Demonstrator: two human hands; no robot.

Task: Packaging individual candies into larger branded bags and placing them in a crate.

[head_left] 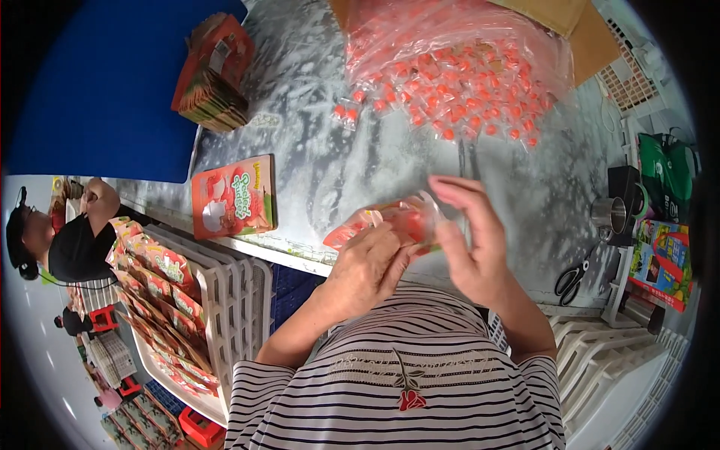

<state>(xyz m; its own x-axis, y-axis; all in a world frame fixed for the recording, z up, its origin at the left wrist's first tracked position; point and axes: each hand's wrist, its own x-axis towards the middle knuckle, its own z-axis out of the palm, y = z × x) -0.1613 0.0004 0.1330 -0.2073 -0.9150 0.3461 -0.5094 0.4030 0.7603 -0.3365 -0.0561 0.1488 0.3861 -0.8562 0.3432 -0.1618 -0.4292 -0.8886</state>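
Close in front of my body, my left hand [365,264] is wrapped round a red pouch [411,216] with a clear part at its right end. Orange-red contents show through it, though my fingers cover much of its lower side. Beside that clear end, my right hand [480,247] has its thumb and fingers spread, holding nothing. Left of the pouch, flat red printed pouches [232,199] lie near the table's front edge. Farther off, a heap of small individually wrapped orange-red candies [472,101] spills from a large clear plastic bag [420,34]. A few candies [346,113] lie apart.
A bundle of pouches [214,94] stands by a blue panel [97,82]. At lower left, a pale crate [234,315] holds several filled pouches; another person [71,244] is beyond. Black scissors [572,283] and a metal cup [608,213] are at right, above stacked crates [600,360].
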